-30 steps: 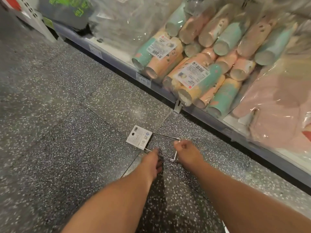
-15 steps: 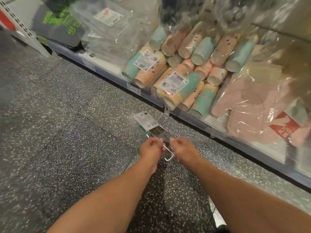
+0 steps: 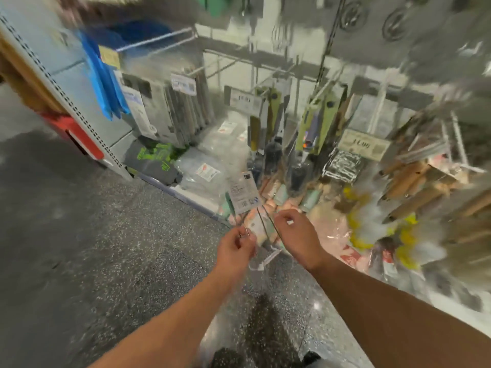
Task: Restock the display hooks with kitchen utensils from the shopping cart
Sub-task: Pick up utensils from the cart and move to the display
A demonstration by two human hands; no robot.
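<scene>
Both hands, left point(image 3: 235, 248) and right point(image 3: 297, 235), keep their grip on the wire utensil point(image 3: 265, 224), now raised toward the display hooks point(image 3: 268, 83).

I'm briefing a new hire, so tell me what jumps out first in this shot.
In the middle, the left hand and right hand grip a thin wire utensil with a white tag. Behind it, utensils hang from display hooks, and a blue pack hangs at upper left.
</scene>
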